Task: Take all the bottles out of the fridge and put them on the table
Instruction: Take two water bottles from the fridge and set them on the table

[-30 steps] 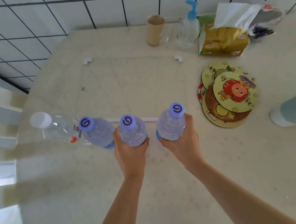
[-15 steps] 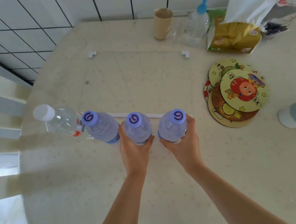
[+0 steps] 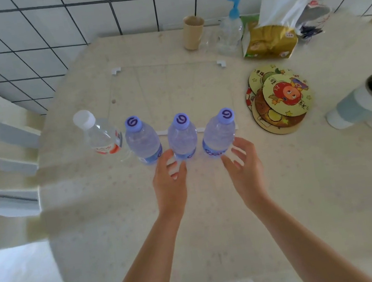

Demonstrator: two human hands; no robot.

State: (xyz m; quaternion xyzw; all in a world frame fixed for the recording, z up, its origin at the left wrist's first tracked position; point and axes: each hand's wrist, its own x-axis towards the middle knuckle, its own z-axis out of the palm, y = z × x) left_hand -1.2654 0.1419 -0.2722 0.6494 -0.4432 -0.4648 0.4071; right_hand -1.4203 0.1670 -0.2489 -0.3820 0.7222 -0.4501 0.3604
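Four bottles are standing in a row on the surface [image 3: 215,209]: a white-capped bottle [image 3: 100,136] at the left end, then three purple-capped ones, the left bottle [image 3: 142,140], the middle bottle [image 3: 182,136] and the right bottle [image 3: 219,133]. They look full of water, so I'd judge them fairly heavy for their size, with thin clear walls that would give under a hard squeeze and a smooth, possibly slippery skin; the safest hold looks to be around the body near the label band, not the cap. The left hand [image 3: 169,180] is hovering just in front of the middle bottle, fingers spread and curled, gripping nothing. The right hand [image 3: 244,163] is sitting just beside the right bottle, likewise open and empty, palm facing inward. Both forearms are reaching forward from the near edge.
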